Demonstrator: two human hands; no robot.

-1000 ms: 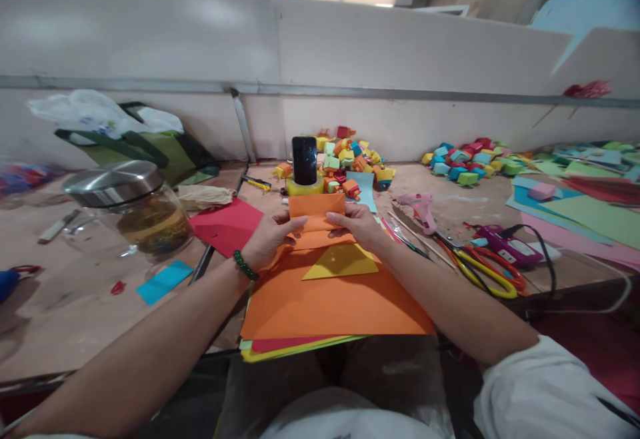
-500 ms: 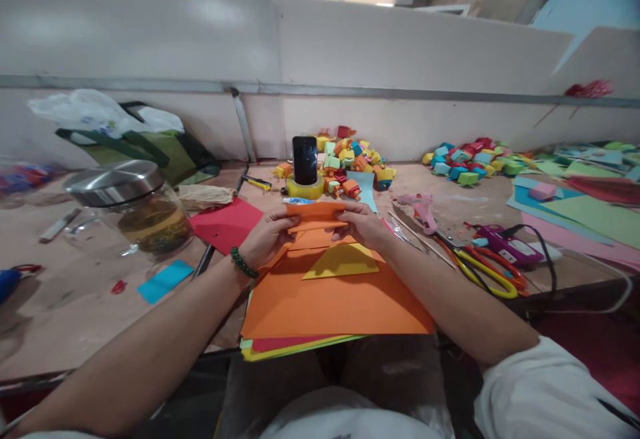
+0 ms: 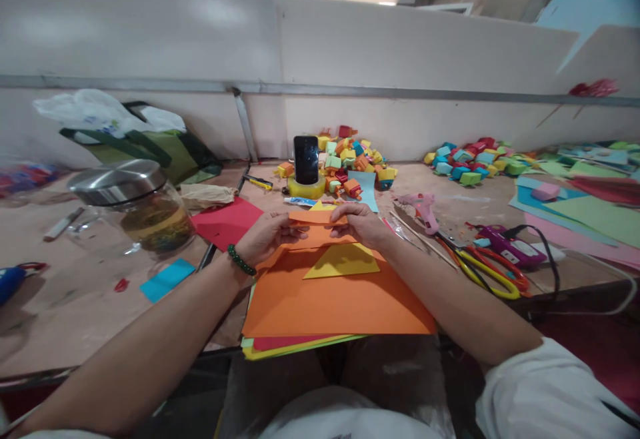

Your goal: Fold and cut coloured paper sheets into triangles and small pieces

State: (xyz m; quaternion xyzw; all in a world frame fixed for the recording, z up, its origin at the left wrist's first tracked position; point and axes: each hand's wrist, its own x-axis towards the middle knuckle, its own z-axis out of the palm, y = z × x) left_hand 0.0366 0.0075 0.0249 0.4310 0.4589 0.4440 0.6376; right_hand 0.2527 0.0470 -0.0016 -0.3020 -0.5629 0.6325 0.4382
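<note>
Between my two hands is a narrow orange strip of paper (image 3: pixel 316 217), held up at its ends and seemingly folded. My left hand (image 3: pixel 270 236) pinches the left end, a green bead bracelet at its wrist. The right end is gripped by the thumb and fingers of my right hand (image 3: pixel 361 224). Below them, a stack of coloured sheets topped by an orange sheet (image 3: pixel 330 309) lies at the table's front edge. A yellow paper piece (image 3: pixel 345 262) rests on that sheet, under my hands. Another orange paper piece (image 3: pixel 313 238) shows just behind it.
Ahead, a phone (image 3: pixel 306 160) stands on a yellow tape roll (image 3: pixel 307 190), beside a heap of small paper cubes (image 3: pixel 345 159). To the right lie a pink glue gun (image 3: pixel 424 212), yellow-handled scissors (image 3: pixel 487 276) and a purple device (image 3: pixel 510 247). A glass jar (image 3: pixel 155 219) stands left.
The orange strip has come down slightly and tilted, so it looks narrower. My fingers have shifted along its ends, and a yellow point and a tube show behind it.
</note>
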